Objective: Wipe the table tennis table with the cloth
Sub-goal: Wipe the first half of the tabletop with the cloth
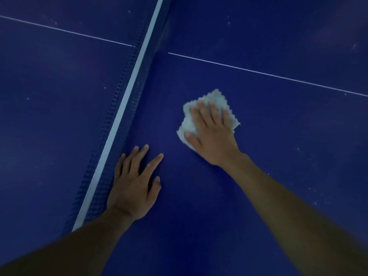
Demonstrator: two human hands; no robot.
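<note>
Table (258, 186): dark blue, with a thin white centre line (264, 73) running left to right.
Net (127, 100): white-topped, stands left of both hands.
Cloth (188, 124): white, crumpled, lies on the table right of the net.
Right hand (213, 134): flat on the cloth, grip open, fingers straight and pressing down.
Left hand (133, 184): rests flat on the table beside the net, fingers spread, holding nothing.

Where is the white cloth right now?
In the head view, the cloth lies on the table, right of the net, pressed flat under the right hand.
</note>
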